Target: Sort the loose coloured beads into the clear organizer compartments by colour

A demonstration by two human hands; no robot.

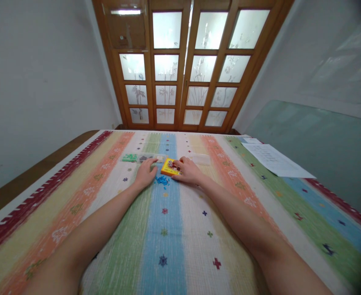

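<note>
My right hand (pixel 189 170) has its fingers and thumb closed around the right side of a small yellow and orange box (pixel 167 167) with dark printing on top. The box rests on or just above the cloth; I cannot tell which. My left hand (pixel 146 171) is to the left of the box, fingers apart and slightly curved, with nothing visible in it. A loose pile of small blue pieces (pixel 162 180) lies between the hands, just in front of the box. Behind my left hand are small green pieces (pixel 129 157) and dark pieces (pixel 144 158) in clear compartments.
A striped tablecloth (pixel 165 246) covers the table. Beyond my right hand lies a clear, pale container (pixel 200 159). Printed paper sheets (pixel 274 159) are on the right side. Wooden doors with glass panes (pixel 180 65) stand past the far edge, and walls flank the table.
</note>
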